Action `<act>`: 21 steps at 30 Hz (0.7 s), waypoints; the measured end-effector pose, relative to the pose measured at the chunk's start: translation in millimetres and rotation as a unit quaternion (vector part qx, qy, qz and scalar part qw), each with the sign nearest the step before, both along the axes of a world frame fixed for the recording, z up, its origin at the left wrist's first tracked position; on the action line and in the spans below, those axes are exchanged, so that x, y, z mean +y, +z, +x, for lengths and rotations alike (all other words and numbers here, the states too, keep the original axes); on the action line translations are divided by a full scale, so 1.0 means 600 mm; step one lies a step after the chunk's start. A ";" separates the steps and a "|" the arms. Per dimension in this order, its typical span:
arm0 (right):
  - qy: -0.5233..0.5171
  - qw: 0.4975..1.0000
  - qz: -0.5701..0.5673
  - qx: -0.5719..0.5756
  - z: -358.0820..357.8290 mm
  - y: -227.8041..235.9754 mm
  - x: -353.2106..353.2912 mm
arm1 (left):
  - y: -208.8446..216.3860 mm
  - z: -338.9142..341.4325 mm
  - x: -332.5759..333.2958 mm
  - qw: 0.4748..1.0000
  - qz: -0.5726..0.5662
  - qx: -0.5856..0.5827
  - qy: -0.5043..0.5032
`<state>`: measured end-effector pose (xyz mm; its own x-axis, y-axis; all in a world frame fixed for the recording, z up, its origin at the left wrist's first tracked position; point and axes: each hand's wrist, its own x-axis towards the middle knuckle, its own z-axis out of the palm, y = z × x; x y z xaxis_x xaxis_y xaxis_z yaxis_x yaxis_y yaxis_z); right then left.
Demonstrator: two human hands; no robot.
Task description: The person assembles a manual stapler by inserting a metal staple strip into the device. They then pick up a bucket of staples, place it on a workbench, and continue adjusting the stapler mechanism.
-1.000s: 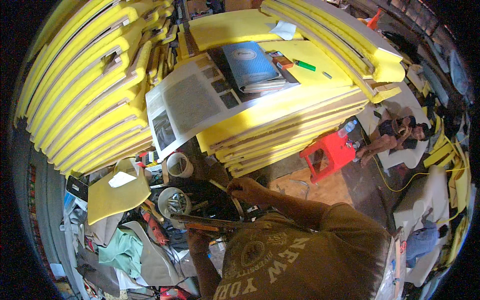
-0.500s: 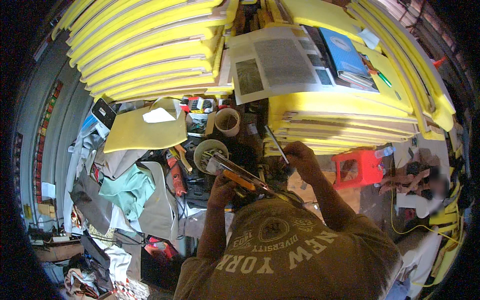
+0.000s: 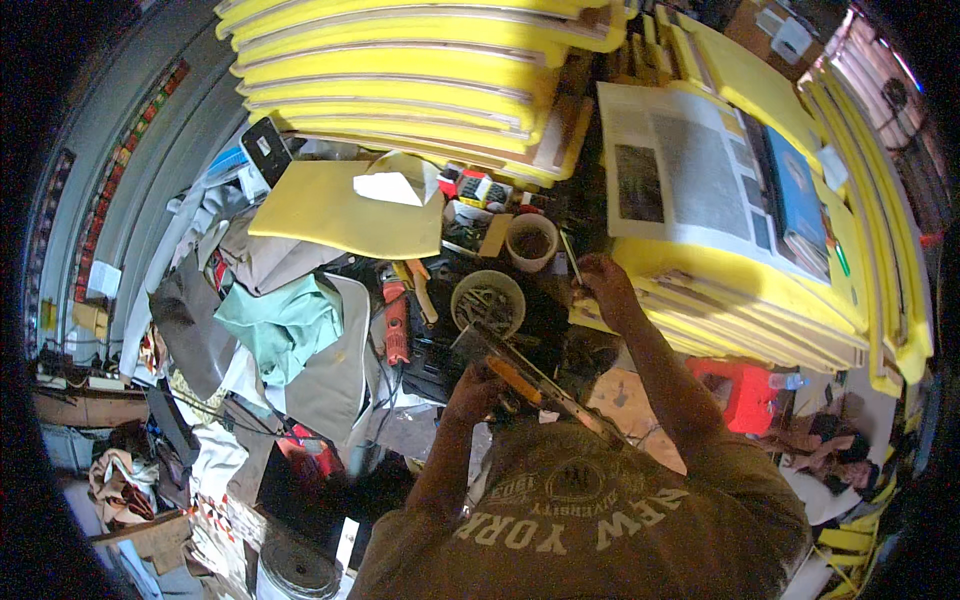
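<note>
My left hand [image 3: 474,394] is closed around a long, narrow metal tool with an orange grip [image 3: 514,381]. The tool slants from beside a white bucket toward my shirt, and its exact kind is hard to make out. In my right hand [image 3: 608,287] a thin, pale metal rod [image 3: 570,256] is pinched, its free end pointing up and away. The white bucket [image 3: 518,314], with several slender metal pieces inside, stands just beyond the left hand. Close to the rod is a smaller pale cup [image 3: 531,242].
Yellow foam-edged panels are stacked at the back [image 3: 400,80] and right [image 3: 740,310], with printed sheets [image 3: 690,160] and a blue notebook [image 3: 797,190] on the right stack. A red power tool [image 3: 396,325], yellow sheet [image 3: 345,210] and green cloth [image 3: 280,325] lie left. A red stool [image 3: 745,395] stands right.
The view has swung left, so the surroundings sit farther right in the picture. My right hand with the rod is now nearer the pale cup. Both hands keep their hold.
</note>
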<state>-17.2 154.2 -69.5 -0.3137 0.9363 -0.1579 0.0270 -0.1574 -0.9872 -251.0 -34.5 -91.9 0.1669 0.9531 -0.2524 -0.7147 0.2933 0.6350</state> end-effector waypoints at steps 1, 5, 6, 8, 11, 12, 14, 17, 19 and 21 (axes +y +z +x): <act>0.010 0.998 0.004 -0.054 -0.024 0.005 0.028 | -0.008 -0.012 -0.009 1.000 -0.023 0.011 -0.004; 0.050 0.979 0.048 -0.192 -0.116 -0.022 0.165 | -0.028 -0.046 -0.048 0.995 -0.064 0.027 0.074; 0.060 0.974 0.063 -0.208 -0.135 -0.048 0.200 | -0.030 -0.052 -0.060 0.994 -0.057 -0.010 0.095; 0.039 0.971 0.101 -0.214 -0.163 -0.096 0.256 | -0.048 -0.066 -0.082 0.990 -0.057 -0.035 0.120; 0.008 0.971 0.068 -0.228 -0.187 -0.174 0.323 | -0.082 -0.089 -0.105 0.987 -0.072 -0.045 0.138; -0.001 0.972 0.043 -0.232 -0.191 -0.195 0.338 | -0.078 -0.095 -0.109 0.984 -0.071 -0.077 0.146; 0.009 0.982 0.001 -0.187 -0.190 -0.224 0.358 | -0.070 -0.107 -0.106 0.979 -0.071 -0.112 0.152; 0.031 0.976 -0.055 -0.208 -0.219 -0.208 0.358 | -0.079 -0.119 -0.104 0.979 -0.081 -0.112 0.147; 0.001 0.978 -0.102 -0.184 -0.232 -0.197 0.353 | -0.099 -0.128 -0.103 0.983 -0.085 -0.102 0.126; -0.062 0.980 -0.152 -0.109 -0.241 -0.203 0.347 | -0.105 -0.131 -0.098 0.986 -0.058 -0.096 0.122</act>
